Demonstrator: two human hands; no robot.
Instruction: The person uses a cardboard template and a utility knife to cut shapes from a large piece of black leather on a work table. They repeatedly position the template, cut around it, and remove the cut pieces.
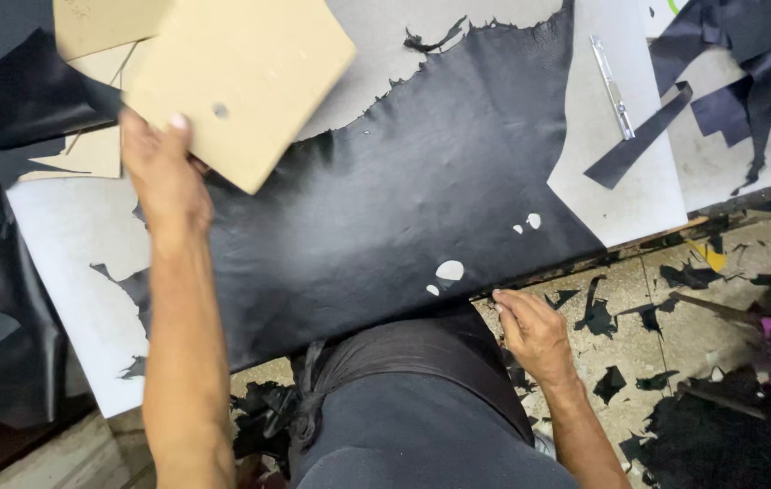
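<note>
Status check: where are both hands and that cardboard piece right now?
Left hand gripping tan cardboard template, lifted over black leather sheet. Right hand at leather's near edge, fingers curled. Metal clip and loose strip lie apart, right side.

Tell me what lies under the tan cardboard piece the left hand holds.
Under the tan cardboard piece: the grey tabletop and the black leather sheet's torn edge. What lies directly beneath its middle is covered.
</note>
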